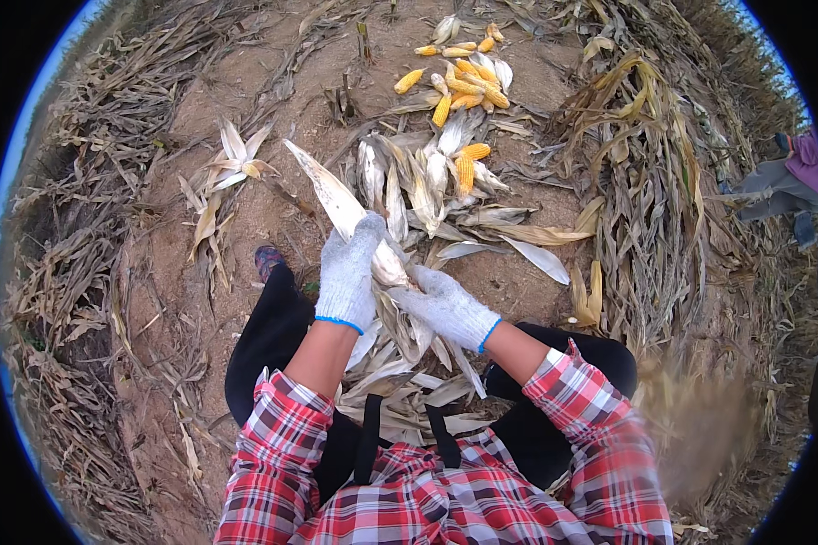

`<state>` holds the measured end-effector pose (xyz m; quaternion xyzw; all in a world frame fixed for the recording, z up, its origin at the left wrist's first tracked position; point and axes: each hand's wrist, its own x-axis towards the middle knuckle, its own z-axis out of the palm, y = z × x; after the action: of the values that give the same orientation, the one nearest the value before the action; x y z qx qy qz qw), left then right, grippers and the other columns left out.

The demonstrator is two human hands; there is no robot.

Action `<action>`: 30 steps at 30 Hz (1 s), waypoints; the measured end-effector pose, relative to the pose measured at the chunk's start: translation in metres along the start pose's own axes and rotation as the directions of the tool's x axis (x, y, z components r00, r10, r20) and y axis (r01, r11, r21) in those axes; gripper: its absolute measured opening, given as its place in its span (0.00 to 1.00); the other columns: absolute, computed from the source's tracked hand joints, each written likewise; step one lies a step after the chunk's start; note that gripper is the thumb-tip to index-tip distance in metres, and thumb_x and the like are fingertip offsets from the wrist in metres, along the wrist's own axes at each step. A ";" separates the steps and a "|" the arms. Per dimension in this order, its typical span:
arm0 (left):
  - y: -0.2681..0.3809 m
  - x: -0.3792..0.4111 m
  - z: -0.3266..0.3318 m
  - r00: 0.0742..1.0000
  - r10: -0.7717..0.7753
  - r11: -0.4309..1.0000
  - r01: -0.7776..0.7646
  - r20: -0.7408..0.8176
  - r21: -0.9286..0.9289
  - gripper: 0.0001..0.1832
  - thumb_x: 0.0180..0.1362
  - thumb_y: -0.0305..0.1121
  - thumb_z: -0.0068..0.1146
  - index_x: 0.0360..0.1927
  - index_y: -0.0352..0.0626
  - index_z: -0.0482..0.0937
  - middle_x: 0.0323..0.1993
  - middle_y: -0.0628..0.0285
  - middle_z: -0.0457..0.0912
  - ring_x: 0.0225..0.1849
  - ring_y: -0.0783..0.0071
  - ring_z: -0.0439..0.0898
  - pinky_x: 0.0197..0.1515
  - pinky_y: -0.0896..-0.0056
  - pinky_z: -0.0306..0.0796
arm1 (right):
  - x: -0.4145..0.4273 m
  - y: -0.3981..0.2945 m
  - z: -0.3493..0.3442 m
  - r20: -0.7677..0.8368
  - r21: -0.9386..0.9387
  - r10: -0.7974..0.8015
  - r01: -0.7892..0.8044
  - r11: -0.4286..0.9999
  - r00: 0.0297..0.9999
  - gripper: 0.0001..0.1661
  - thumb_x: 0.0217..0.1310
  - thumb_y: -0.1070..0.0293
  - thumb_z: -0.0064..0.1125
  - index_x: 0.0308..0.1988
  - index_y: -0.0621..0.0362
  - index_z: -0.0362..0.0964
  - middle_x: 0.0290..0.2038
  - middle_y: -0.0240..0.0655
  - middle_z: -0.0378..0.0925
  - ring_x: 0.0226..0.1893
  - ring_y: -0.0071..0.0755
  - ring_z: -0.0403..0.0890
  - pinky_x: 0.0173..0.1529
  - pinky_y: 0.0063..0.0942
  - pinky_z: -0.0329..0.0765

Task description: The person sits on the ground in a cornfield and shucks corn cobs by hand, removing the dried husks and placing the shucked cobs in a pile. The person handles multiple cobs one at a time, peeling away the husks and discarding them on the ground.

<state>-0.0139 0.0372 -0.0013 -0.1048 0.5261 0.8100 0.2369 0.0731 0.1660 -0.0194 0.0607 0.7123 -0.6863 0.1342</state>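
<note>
My left hand (351,269), in a grey-white knit glove with a blue cuff, grips an ear of corn in its pale husk (334,197). The husk's tip points up and to the left, past the thumb. My right hand (446,303), gloved the same way, has its fingers at the lower end of this ear, beside dry husk leaves that hang down; its fingertips are partly hidden. Ahead of my hands lie several ears in their husks (419,180), with bare yellow ears (465,176) beside them.
Farther ahead is a pile of husked yellow corn ears (474,85). Loose husks (409,402) lie between my legs, and an opened husk (235,160) lies to the left. Heaped dry stalks (654,225) run along the right side. At the far right edge is another person (787,180).
</note>
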 end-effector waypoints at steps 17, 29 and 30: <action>0.004 0.006 -0.014 0.933 -0.204 0.923 0.083 0.295 0.376 0.22 0.64 0.37 0.59 0.57 0.32 0.75 0.46 0.57 0.82 0.46 0.71 0.80 0.49 0.70 0.74 | -0.006 -0.056 -0.049 0.209 -0.903 0.035 0.179 0.391 0.977 0.20 0.64 0.52 0.56 0.41 0.59 0.73 0.36 0.50 0.81 0.39 0.55 0.83 0.42 0.47 0.79; 0.014 -0.011 -0.004 0.872 -0.168 0.986 0.155 0.459 0.067 0.25 0.69 0.33 0.50 0.65 0.29 0.67 0.57 0.52 0.77 0.55 0.66 0.79 0.58 0.65 0.74 | -0.022 -0.084 -0.094 0.006 -0.913 -0.384 0.161 0.374 0.923 0.20 0.63 0.53 0.60 0.46 0.57 0.74 0.39 0.47 0.80 0.42 0.55 0.82 0.44 0.45 0.78; 0.015 -0.012 0.001 0.894 -0.186 0.982 0.161 0.408 0.095 0.24 0.68 0.33 0.51 0.64 0.30 0.67 0.51 0.54 0.80 0.49 0.66 0.81 0.52 0.68 0.77 | -0.022 -0.088 -0.095 -0.007 -0.912 -0.372 0.147 0.384 0.928 0.19 0.63 0.55 0.60 0.46 0.57 0.74 0.40 0.47 0.81 0.42 0.55 0.82 0.44 0.45 0.78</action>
<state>-0.0111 0.0294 0.0162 0.0302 0.4760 0.7735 0.4175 0.0603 0.2576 0.0734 -0.0609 0.9767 -0.2018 -0.0404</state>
